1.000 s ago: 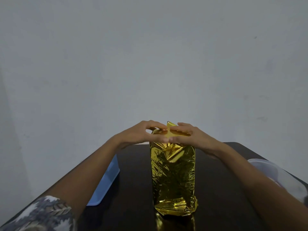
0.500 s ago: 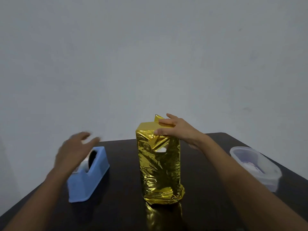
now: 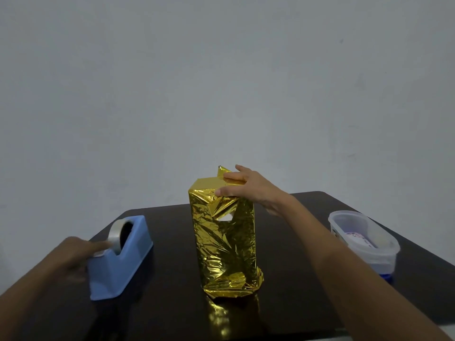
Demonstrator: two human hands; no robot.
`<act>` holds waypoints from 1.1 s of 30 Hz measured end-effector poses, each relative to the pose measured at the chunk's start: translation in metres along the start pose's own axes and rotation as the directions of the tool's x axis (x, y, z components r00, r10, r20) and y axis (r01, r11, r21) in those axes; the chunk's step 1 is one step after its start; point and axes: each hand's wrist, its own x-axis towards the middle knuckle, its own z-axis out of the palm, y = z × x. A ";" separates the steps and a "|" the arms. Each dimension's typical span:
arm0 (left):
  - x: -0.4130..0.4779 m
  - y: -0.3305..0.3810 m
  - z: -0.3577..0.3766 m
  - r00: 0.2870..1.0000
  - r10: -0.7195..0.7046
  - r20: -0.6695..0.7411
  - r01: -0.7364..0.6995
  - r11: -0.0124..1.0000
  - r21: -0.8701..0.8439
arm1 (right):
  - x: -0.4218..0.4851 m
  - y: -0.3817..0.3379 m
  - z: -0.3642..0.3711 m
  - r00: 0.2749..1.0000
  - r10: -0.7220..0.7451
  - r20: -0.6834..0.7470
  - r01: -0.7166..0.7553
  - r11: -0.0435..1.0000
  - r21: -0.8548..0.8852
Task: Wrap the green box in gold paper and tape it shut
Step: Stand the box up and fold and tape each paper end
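**One hand on the tape, the other on the gold parcel**

The left hand [image 3: 71, 254], blurred, lies at a blue tape dispenser [image 3: 123, 264] on the left of the dark tabletop [image 3: 172, 311]. Its forefinger is stretched onto the loose end of the tape roll [image 3: 115, 233]; whether its grip pinches the tape cannot be told. At centre the gold-wrapped box [image 3: 224, 247] stands upright on the tabletop, its foil creased, with a small pale gap in the front fold and paper bunched at the foot. The right hand [image 3: 251, 188] rests on its top, grip spread, straight fingers pressing the folded flaps down, thumb against the front face. Near the right edge sits a clear plastic tub [image 3: 366, 244], its contents too indistinct to name.
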 end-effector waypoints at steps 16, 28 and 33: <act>-0.026 0.018 -0.014 0.981 -0.069 0.184 0.140 0.902 -0.408 | 0.008 0.009 -0.002 0.998 -0.053 -0.014 0.054 0.998 0.041; -0.044 -0.004 0.001 0.998 0.021 -0.064 -0.060 0.716 -0.695 | 0.003 0.003 -0.001 0.999 0.011 -0.037 -0.009 0.998 0.066; -0.048 -0.019 0.009 0.996 0.007 -0.092 -0.073 0.672 -0.737 | 0.001 0.002 0.000 0.999 0.024 -0.030 -0.022 0.997 0.074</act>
